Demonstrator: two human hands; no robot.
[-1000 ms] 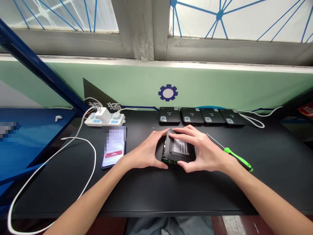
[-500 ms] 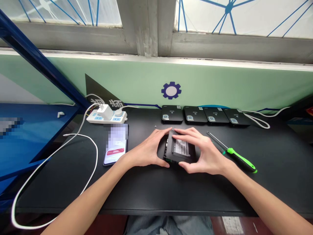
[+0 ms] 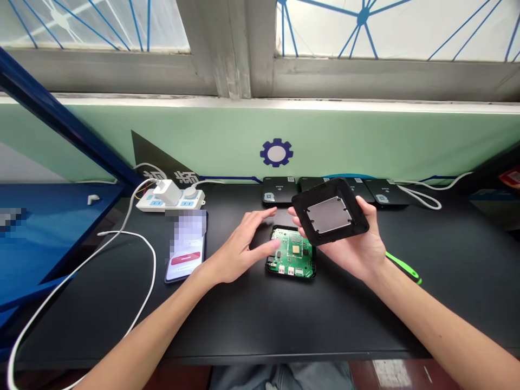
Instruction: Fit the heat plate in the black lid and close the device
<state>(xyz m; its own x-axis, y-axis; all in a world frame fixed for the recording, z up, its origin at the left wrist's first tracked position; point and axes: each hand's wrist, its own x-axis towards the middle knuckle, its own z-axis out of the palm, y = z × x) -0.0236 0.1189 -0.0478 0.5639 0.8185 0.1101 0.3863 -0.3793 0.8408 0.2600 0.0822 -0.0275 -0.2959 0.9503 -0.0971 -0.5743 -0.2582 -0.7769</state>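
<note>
Green circuit board (image 3: 291, 253) flat on the black tabletop (image 3: 325, 325) in the head view, edge connectors (image 3: 291, 270) toward the body; squarish, no clear long axis, probably fragile, best taken by its edges. Right hand (image 3: 357, 254) palm up, cradling a black square cover (image 3: 357, 215), metal plate (image 3: 329, 215) upward, tilted, overlapping the board's far corner; probably light and stiff, safest by the rim. Left hand (image 3: 239, 250) open, fingers spread, grasping nothing, just beside the board.
</note>
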